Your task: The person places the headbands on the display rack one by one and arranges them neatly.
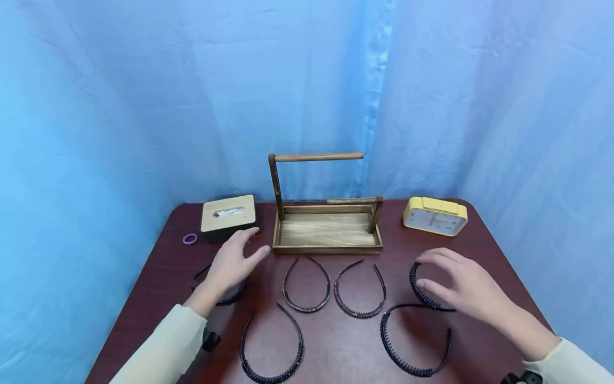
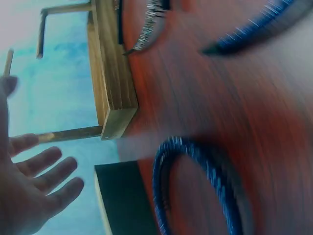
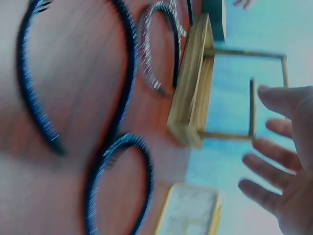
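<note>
The left hand (image 1: pixel 232 265) and right hand (image 1: pixel 460 280) are spread and empty — near one black headband (image 1: pixel 230 302) front-left of the wooden display rack (image 1: pixel 326 249), another black headband (image 1: pixel 413 280) front-right — reaching, I'd say, so gripping calls for curled fingers.

Six slim, dark headbands (image 1: pixel 271 379) (the middle pair (image 1: pixel 307 309) speckled) lie spread out.

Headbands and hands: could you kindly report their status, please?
Left hand, right hand: raised, holding nothing. Six headbands visible on the table. Head view: left hand partly hides one.
</note>
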`<state>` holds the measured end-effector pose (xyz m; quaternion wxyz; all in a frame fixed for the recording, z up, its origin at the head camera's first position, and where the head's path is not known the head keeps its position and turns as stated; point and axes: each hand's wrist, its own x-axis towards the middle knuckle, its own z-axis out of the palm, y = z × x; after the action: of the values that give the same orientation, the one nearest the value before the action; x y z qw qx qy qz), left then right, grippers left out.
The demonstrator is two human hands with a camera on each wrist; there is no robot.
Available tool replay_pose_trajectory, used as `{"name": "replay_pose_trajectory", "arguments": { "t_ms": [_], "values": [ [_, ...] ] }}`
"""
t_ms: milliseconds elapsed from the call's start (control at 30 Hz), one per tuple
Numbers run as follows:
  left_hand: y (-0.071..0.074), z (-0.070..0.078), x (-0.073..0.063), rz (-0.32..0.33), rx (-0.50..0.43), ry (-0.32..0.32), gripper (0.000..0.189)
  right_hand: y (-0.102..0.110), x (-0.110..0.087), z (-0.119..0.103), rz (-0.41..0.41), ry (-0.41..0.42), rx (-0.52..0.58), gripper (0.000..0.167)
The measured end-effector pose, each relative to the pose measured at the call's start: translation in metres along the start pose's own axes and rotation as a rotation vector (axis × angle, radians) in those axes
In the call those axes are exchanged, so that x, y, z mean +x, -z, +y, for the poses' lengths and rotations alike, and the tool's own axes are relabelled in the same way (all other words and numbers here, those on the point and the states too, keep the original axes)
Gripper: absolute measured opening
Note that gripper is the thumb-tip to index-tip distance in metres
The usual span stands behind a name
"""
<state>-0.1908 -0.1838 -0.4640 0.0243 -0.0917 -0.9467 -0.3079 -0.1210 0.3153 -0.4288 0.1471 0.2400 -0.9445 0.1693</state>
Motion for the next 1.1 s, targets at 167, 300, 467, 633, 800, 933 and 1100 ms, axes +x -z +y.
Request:
{"name": "replay_pose_trajectory", "arguments": {
  "t_ms": [167,300,467,633,800,933,1100],
  "values": [
    [-0.011,-0.006,0.018,-0.010,-0.262,0.127,0.056,0.000,-0.032,0.028,-0.046,-0.017,0.083,0.045],
    [-0.019,-0.010,0.030,-0.027,-0.361,0.200,0.050,-0.006,-0.055,0.047,-0.082,-0.062,0.126,0.044],
    [-0.030,-0.012,0.038,-0.054,-0.467,0.305,0.051,-0.018,-0.071,0.062,-0.118,-0.105,0.146,0.040],
    [-0.038,-0.011,0.044,-0.051,-0.575,0.400,0.055,-0.031,-0.075,0.071,-0.155,-0.129,0.172,0.038],
    [-0.042,-0.011,0.048,-0.048,-0.615,0.431,0.057,-0.040,-0.074,0.079,-0.197,-0.162,0.176,0.038],
    [-0.045,-0.014,0.051,-0.071,-0.703,0.460,0.058,-0.047,-0.074,0.083,-0.250,-0.177,0.174,0.037],
    [-0.051,-0.017,0.053,-0.100,-0.744,0.458,0.057,-0.052,-0.073,0.085,-0.296,-0.171,0.157,0.036]
  ]
}}
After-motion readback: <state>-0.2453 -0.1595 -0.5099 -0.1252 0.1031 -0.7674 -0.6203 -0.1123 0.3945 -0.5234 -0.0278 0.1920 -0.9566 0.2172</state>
